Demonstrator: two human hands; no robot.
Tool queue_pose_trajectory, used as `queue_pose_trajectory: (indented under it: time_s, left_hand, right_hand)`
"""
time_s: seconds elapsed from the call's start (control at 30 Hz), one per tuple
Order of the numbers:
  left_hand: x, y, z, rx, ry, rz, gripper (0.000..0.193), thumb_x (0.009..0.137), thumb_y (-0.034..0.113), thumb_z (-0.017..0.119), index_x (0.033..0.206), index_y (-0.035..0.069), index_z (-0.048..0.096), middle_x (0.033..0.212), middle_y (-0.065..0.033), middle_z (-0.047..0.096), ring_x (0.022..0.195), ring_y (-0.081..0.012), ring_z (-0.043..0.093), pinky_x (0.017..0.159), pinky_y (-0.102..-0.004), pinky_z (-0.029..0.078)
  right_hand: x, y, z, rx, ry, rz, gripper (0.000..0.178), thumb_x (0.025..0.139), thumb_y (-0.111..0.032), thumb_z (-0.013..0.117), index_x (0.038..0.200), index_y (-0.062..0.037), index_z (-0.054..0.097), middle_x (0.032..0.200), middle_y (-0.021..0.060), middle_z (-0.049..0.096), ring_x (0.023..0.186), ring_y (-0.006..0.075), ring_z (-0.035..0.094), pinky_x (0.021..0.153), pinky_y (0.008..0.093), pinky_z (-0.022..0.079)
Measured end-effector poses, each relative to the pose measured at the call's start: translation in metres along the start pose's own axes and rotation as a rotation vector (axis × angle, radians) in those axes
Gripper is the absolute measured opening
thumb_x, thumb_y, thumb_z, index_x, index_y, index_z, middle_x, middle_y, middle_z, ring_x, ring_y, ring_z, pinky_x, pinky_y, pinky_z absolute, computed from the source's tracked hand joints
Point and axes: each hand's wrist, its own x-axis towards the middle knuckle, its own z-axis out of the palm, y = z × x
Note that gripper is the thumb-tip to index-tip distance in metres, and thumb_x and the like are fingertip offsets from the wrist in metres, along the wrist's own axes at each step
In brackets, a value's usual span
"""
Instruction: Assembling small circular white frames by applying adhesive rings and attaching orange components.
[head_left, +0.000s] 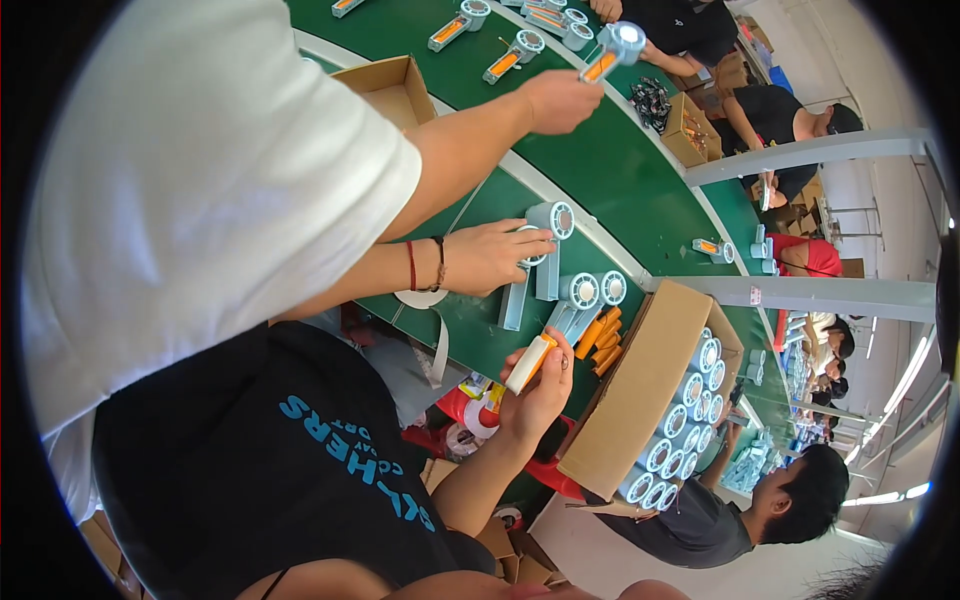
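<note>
My left hand (478,258), with two bracelets at the wrist, has its fingers around the head of a light-blue handheld fan (514,303) on the green work table (460,335). Another fan (551,218) stands against it. In my right hand (543,398) is an orange battery (537,352) with a white strip along its side, gripped between thumb and fingers. Just beyond it lie two more fans (578,292) and several loose orange batteries (604,335). Part of my left forearm is hidden under a co-worker's white sleeve (250,130).
The co-worker's hand (562,102) holds a fan (620,42) over the green conveyor belt (640,215), where open fans lie. A cardboard box (630,385) full of fans stands at right. A white tape roll (420,298) lies beside my left wrist. Other people work across the line.
</note>
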Motion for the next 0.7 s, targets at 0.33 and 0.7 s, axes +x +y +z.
queue_pose_trajectory:
  time_s: [0.33,0.7]
  left_hand:
    - [0.016,0.013,-0.025,0.074,-0.070,0.047,0.010,0.084,0.018,0.066,0.088,0.009,0.068,0.117,-0.0145,0.064,0.113,-0.0318,0.058,0.102,-0.0440,0.046]
    - [0.012,-0.014,-0.016,-0.379,-0.005,-0.029,0.007,0.081,0.013,0.071,0.084,0.008,0.070,0.121,-0.0126,0.068,0.123,-0.0304,0.059,0.102,-0.0431,0.050]
  right_hand:
    - [0.012,0.008,-0.020,-0.049,0.052,-0.079,0.037,0.108,-0.029,0.052,0.131,-0.0006,0.054,0.077,0.0138,0.066,0.062,0.0186,0.064,0.053,0.0294,0.052]
    - [0.011,0.013,-0.020,-0.109,0.024,-0.084,0.033,0.105,-0.019,0.058,0.132,0.0018,0.054,0.094,0.0134,0.068,0.078,0.0233,0.072,0.060,0.0309,0.058]
